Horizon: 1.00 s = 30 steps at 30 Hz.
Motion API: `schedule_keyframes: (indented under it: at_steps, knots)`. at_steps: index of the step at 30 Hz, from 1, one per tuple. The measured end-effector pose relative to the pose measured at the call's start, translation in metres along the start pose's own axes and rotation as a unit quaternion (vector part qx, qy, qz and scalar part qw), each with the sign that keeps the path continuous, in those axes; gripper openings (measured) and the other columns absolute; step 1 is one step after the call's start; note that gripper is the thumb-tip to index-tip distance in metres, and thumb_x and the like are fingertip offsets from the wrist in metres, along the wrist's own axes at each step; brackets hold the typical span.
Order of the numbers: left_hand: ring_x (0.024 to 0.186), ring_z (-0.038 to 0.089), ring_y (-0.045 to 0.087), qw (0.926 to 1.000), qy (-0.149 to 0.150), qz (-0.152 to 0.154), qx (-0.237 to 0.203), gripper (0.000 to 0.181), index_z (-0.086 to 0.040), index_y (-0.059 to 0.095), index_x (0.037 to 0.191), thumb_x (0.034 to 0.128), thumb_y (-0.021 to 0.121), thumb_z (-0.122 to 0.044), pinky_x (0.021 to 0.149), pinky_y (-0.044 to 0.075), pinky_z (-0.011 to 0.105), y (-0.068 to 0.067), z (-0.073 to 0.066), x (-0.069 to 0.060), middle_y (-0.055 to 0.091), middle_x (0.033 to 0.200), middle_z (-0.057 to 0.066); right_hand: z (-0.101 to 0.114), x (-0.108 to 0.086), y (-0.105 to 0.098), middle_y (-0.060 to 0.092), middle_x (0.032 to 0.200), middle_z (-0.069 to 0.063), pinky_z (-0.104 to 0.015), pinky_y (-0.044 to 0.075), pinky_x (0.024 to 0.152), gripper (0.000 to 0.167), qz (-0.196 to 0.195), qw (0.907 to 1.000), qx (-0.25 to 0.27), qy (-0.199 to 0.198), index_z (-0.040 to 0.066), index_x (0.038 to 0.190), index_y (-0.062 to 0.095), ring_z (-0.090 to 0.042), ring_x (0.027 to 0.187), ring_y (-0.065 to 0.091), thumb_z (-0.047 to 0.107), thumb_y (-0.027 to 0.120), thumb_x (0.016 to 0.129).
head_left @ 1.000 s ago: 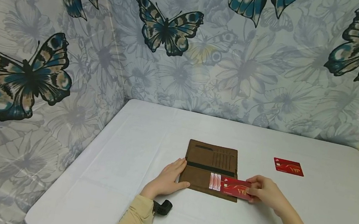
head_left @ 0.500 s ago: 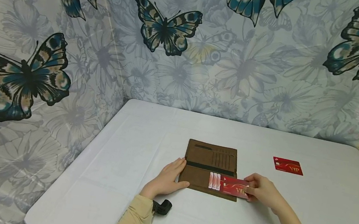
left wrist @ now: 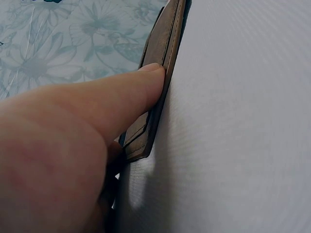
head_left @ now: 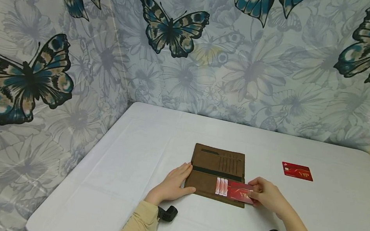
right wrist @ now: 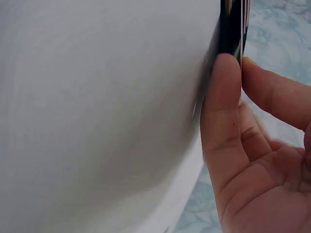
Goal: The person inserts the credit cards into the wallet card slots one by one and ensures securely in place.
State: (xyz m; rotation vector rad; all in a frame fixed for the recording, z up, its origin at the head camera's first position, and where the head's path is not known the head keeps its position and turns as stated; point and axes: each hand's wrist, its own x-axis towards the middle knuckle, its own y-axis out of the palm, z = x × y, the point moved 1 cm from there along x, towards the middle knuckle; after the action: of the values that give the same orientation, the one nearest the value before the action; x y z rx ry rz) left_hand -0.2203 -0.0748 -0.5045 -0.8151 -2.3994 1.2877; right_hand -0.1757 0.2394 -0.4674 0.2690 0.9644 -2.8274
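A brown wallet (head_left: 207, 185) lies unfolded on the white table, card slots in its far half and a dark band along the fold. My left hand (head_left: 169, 184) rests at its left edge, fingers extended; in the left wrist view the thumb (left wrist: 131, 90) presses on the wallet (left wrist: 158, 41). Between thumb and fingers, my right hand (head_left: 270, 198) pinches the right end of a red VIP card (head_left: 238, 192), which lies over the wallet's near half and juts past its right edge. Three pale strips (head_left: 222, 186) show at the card's left. The right wrist view shows the card only edge-on.
Another red VIP card (head_left: 297, 171) lies apart on the table (head_left: 154, 135), to the right of the wallet. Behind the table hangs a cloth (head_left: 248, 69) printed with butterflies and flowers. Both wrists carry a small black camera (head_left: 167, 213).
My right hand has moved slightly left, and less of the red card shows beyond the wallet's right edge. The left hand and the wallet stay where they were.
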Motion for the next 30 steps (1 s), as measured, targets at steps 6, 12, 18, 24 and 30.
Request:
schedule_keyframes:
  at_steps: [6,12,18,24,30]
  knots:
    - [0.139,0.018,0.006,1.0000,0.001,-0.002,0.000,0.078,0.000,0.019,0.146,0.0922,0.050,-0.047,0.111,0.007,0.038,0.000,0.000,0.000,0.012,0.153,0.009,0.003,0.000,0.000,0.060,0.077,-0.004,-0.030,0.049,0.059,0.036,-0.015,0.9998,-0.014,0.002,-0.008,0.106,0.049,-0.017,0.068,0.056,0.012,0.069,0.084]
    - [0.139,0.018,0.005,1.0000,-0.002,0.001,-0.001,0.078,0.000,0.019,0.146,0.0924,0.050,-0.047,0.111,0.007,0.038,-0.001,-0.001,-0.001,0.012,0.153,0.008,0.007,0.001,0.002,0.059,0.076,-0.005,-0.030,0.049,0.059,0.032,-0.032,0.9992,-0.025,0.005,-0.009,0.102,0.053,-0.018,0.070,0.054,0.010,0.070,0.082]
    - [0.139,0.018,0.005,1.0000,-0.003,0.000,-0.005,0.078,0.000,0.019,0.146,0.0924,0.050,-0.047,0.111,0.007,0.038,-0.002,-0.002,-0.001,0.012,0.153,0.009,0.010,0.002,0.005,0.055,0.074,-0.007,-0.028,0.049,0.054,0.028,-0.048,0.9988,-0.009,0.000,-0.009,0.099,0.054,-0.017,0.064,0.053,0.005,0.069,0.080]
    - [0.139,0.018,0.005,1.0000,-0.005,0.001,-0.004,0.077,0.000,0.019,0.146,0.0926,0.050,-0.046,0.111,0.006,0.037,-0.002,-0.002,-0.001,0.012,0.153,0.008,0.014,0.004,0.008,0.054,0.073,-0.008,-0.029,0.052,0.054,0.027,-0.044,0.9990,-0.009,0.000,-0.011,0.097,0.053,-0.016,0.061,0.055,0.002,0.068,0.079]
    - [0.139,0.018,0.005,1.0000,-0.004,0.002,-0.003,0.078,0.000,0.019,0.146,0.0926,0.050,-0.047,0.111,0.006,0.037,-0.002,-0.002,-0.001,0.012,0.153,0.008,0.016,0.006,0.012,0.054,0.075,-0.009,-0.029,0.052,0.055,0.026,-0.047,0.9987,-0.013,0.016,-0.010,0.097,0.053,-0.016,0.063,0.054,0.001,0.068,0.079]
